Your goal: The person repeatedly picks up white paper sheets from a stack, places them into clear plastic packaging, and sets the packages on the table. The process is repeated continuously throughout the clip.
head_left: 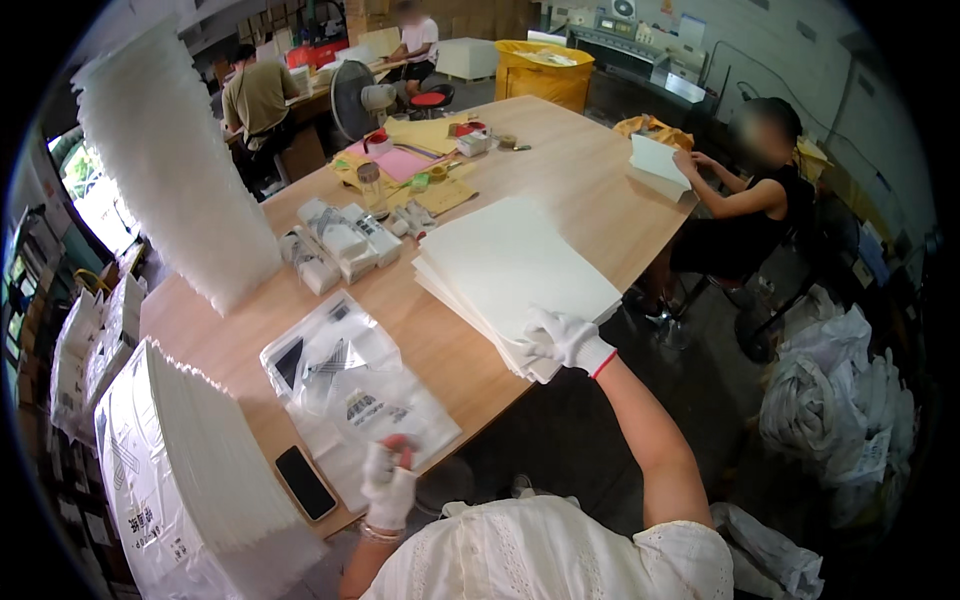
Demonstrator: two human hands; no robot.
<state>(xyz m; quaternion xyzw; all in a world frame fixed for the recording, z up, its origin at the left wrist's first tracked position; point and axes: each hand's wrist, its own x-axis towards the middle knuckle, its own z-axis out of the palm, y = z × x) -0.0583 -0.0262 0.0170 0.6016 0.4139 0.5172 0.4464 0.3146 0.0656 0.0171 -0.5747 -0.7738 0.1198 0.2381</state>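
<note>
My right hand (567, 340), in a white glove with a red cuff edge, rests on the near corner of a fanned stack of white sheets (520, 260). Its fingers are apart and reach over the top sheets. My left hand (388, 488), also gloved in white, is near the table's front edge, beside printed clear plastic bags (350, 385) lying flat. Its fingers are curled around a small red thing (402, 448) that blur keeps me from naming.
A black phone (305, 483) lies beside a tall stack of packed sheets (190, 470). Wrapped bundles (340, 240), a bottle (372, 190) and a fan (358, 100) stand farther back. A co-worker (765, 190) handles a white sheet at the right; plastic bags (835, 390) heap on the floor.
</note>
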